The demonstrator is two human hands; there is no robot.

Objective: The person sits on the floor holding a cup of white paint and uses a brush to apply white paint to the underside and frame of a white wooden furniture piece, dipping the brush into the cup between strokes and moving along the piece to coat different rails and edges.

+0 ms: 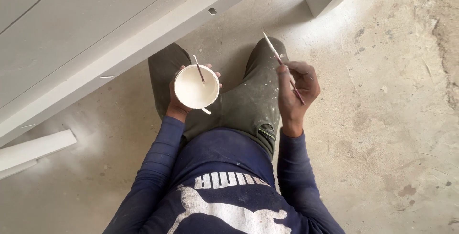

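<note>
1. The left hand (178, 101) is wrapped around a small white cup (196, 87) from below and behind, with its fingertips showing at the far rim.
2. The cup is held above the left thigh, with its mouth facing the camera. It is filled with a smooth white paint or paste.
3. A thin stick (198, 68) stands in the cup, leaning against the far rim, and its lower end is sunk in the white fill.
4. The right hand (296, 88) is closed on a thin brush (283, 67), pinched between thumb and fingers like a pen.
5. The brush runs on a slant. Its pale tip points up and away to the left over the right knee, and its dark handle end sticks out below the hand.
6. The two hands are well apart, one over each leg, and the brush tip is clear of the cup.
7. The person crouches in olive trousers (253, 95) flecked with white and wears a dark blue long-sleeved top (224, 162).
8. A white painted panel with a raised frame (95, 28) lies just ahead on the left. A loose white strip (33, 150) lies on the dusty concrete floor (382, 119).
</note>
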